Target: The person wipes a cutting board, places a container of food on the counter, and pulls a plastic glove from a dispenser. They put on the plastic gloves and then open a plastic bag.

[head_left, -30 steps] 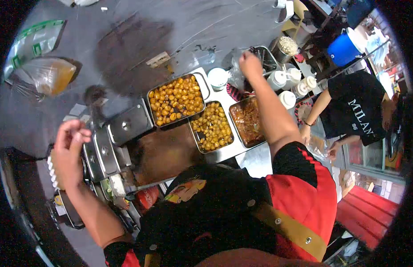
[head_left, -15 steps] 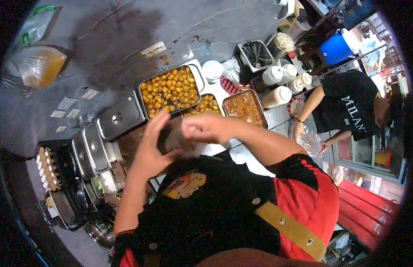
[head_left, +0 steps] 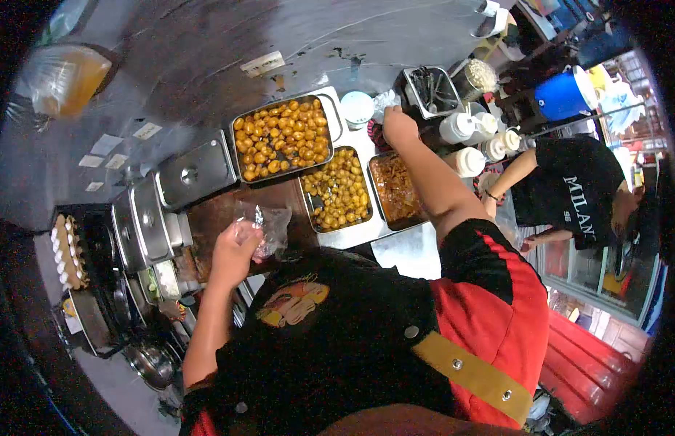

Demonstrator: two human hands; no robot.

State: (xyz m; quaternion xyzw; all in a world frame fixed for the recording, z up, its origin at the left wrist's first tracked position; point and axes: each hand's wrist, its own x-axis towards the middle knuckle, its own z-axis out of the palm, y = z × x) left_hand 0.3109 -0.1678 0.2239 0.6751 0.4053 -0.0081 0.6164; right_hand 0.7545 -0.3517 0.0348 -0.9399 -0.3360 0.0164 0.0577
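Note:
My left hand (head_left: 235, 252) is closed on a clear plastic bag (head_left: 277, 224), which hangs loosely over the brown board. My right hand (head_left: 400, 128) is stretched out past the food trays. Its fingers look curled beside a crumpled clear plastic wrapper (head_left: 386, 102) and a red-and-black striped item (head_left: 376, 134); what they hold, if anything, is hidden. Below my right forearm lies a tray of brown saucy food (head_left: 397, 190). Between my hands sit a tray of small round yellowish balls (head_left: 337, 190) and a raised tray of larger golden-brown balls (head_left: 283, 138).
A white round tub (head_left: 357, 107), a utensil bin (head_left: 430, 93) and squeeze bottles (head_left: 467, 161) stand near my right hand. Lidded steel pans (head_left: 195, 173) and an egg carton (head_left: 70, 251) are at left. A co-worker (head_left: 573, 182) stands at right, hands near a plastic bag.
My right hand has moved from near my left hand up and right, to beside the wrapper. My left hand has gone from spread fingers to holding the bag, slightly lower.

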